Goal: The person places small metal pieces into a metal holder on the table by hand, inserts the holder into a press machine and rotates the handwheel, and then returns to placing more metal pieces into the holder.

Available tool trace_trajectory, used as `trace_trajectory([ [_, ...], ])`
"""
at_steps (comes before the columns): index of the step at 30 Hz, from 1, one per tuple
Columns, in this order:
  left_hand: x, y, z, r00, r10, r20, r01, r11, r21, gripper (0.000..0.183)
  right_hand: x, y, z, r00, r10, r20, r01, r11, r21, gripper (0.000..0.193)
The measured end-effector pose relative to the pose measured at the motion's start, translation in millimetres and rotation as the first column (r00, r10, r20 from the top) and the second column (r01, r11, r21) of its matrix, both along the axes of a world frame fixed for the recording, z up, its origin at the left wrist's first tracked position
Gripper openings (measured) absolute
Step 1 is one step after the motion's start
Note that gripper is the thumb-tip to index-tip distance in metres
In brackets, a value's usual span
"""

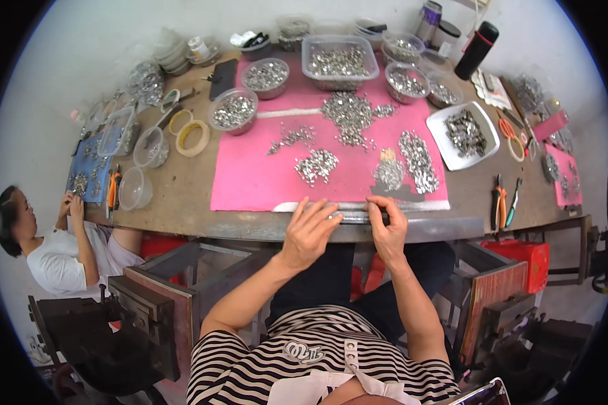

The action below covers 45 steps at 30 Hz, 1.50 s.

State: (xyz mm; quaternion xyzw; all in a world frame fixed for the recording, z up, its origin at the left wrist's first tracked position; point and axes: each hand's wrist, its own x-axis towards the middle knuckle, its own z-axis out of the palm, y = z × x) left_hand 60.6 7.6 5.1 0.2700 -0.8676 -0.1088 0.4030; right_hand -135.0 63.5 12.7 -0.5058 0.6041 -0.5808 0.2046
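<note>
At the front edge of the pink mat (257, 175), my left hand (307, 233) has its fingers bent, the tips brought together beside a thin grey metal strip (353, 217). A tiny shiny spot shows at its fingers; I cannot tell what it is. Over the strip's other end, my right hand (388, 226) pinches thumb and forefinger together on something too small to name. Just beyond my hands lie loose piles of small silvery metal pieces: a bright pile (316, 166), a flat-piece pile (389, 173) on a grey patch, and a long pile (419, 162).
Clear tubs of metal pieces (340, 47) line the back. A white dish (431, 127) stands right of the mat, with orange-handled pliers (498, 202) nearer. Tape rolls (205, 138) lie left. A co-worker (64, 246) sits at the far left, hands over a blue mat (96, 155).
</note>
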Motion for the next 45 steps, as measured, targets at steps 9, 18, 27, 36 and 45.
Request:
trace_trajectory([
  [9, 37, -66, 15, 0.978, 0.186, -0.092, -0.178, 0.980, 0.094, 0.038, -24, -53, 43, 0.869, 0.178, -0.461, -0.183, 0.983, 0.034, 0.012],
  [18, 51, -158, -2, 0.978, 0.202, -0.056, -0.183, 0.953, 0.242, 0.037, 8, -185, 18, 0.632, 0.365, -0.684, -0.343, 0.923, 0.175, 0.010],
  [27, 29, -181, -3, 0.990, 0.104, -0.099, -0.092, 0.988, 0.121, 0.021, 13, -195, 11, 0.621, 0.347, -0.702, -0.323, 0.930, 0.174, 0.007],
  [36, 35, -187, -8, 0.964, 0.215, -0.157, -0.177, 0.958, 0.227, 0.006, -7, -99, 54, 0.777, 0.386, -0.497, -0.389, 0.915, 0.104, 0.006],
  [45, -15, -111, 14, 0.971, 0.082, -0.223, -0.003, 0.943, 0.333, 0.007, -9, -6, 27, 0.853, 0.295, -0.431, -0.295, 0.953, 0.069, 0.009],
])
